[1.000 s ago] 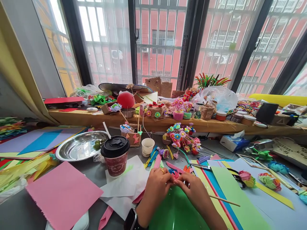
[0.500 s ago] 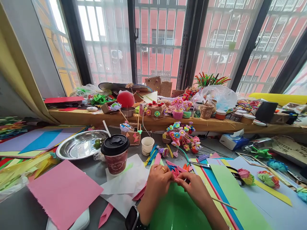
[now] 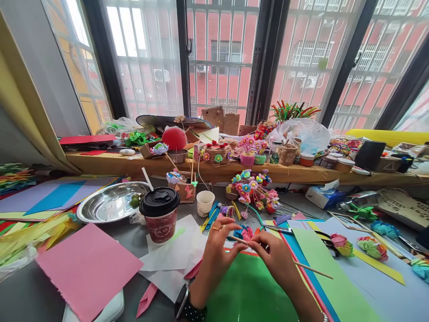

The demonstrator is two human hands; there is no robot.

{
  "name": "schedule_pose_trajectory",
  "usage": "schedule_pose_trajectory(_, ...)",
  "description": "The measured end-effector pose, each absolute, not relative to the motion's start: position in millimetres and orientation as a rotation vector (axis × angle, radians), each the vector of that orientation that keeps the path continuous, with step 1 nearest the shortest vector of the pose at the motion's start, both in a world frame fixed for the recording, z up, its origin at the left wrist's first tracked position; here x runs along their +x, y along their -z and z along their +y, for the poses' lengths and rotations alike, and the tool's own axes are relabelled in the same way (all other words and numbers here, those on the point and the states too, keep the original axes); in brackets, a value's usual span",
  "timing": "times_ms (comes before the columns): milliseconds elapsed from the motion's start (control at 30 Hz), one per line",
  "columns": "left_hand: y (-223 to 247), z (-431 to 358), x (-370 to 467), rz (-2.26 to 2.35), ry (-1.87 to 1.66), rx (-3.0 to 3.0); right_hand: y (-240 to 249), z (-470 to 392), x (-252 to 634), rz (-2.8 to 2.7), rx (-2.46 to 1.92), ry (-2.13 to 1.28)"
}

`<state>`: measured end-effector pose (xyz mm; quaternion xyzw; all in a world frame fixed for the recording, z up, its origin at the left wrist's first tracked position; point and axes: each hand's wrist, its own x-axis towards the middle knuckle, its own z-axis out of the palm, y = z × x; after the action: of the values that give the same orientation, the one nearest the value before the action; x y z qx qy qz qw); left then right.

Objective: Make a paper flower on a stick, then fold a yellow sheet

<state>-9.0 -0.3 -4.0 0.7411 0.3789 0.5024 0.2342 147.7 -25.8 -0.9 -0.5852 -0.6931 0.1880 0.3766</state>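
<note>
A thin wooden stick (image 3: 313, 270) runs through my right hand (image 3: 273, 257), whose fingers are closed on it. The stick's other end comes out between my two hands. My left hand (image 3: 216, 250) is beside that end with thumb and forefinger curved round it; the fingers are apart, and whether they touch the stick is unclear. Behind the fingertips lies a pink folded paper piece (image 3: 247, 233) among blue and red paper bits. Under both hands is a shiny green sheet (image 3: 248, 290).
A lidded cup (image 3: 160, 223), a paper cup (image 3: 205, 203) and a metal tray (image 3: 107, 203) stand at the left. Pink paper (image 3: 90, 273) lies at front left. Scissors (image 3: 279, 229), coloured sheets and paper flowers (image 3: 342, 244) are on the right.
My left hand's fingers have spread from a pinch against my right fingertips. The stick's end now shows between my hands. The pink paper at the fingertips is more visible.
</note>
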Motion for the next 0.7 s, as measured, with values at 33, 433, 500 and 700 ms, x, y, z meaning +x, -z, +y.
schedule_pose_trajectory(33, 2, 0, -10, 1.019, -1.444, 1.860, -1, -27, 148, -1.774, -1.469, -0.457)
schedule_pose_trajectory(433, -12, -2, -14, 0.616, -0.978, 0.519, -8, -36, 140, -1.912, -1.092, -0.385)
schedule_pose_trajectory(500, -13, -4, -15, 0.524, -0.924, 0.509, -8, -36, 140, -1.913, -1.065, -0.368)
schedule_pose_trajectory(700, -11, -5, -16, 0.435, -0.903, 0.538, -9, -35, 140, -1.900, -1.026, -0.261)
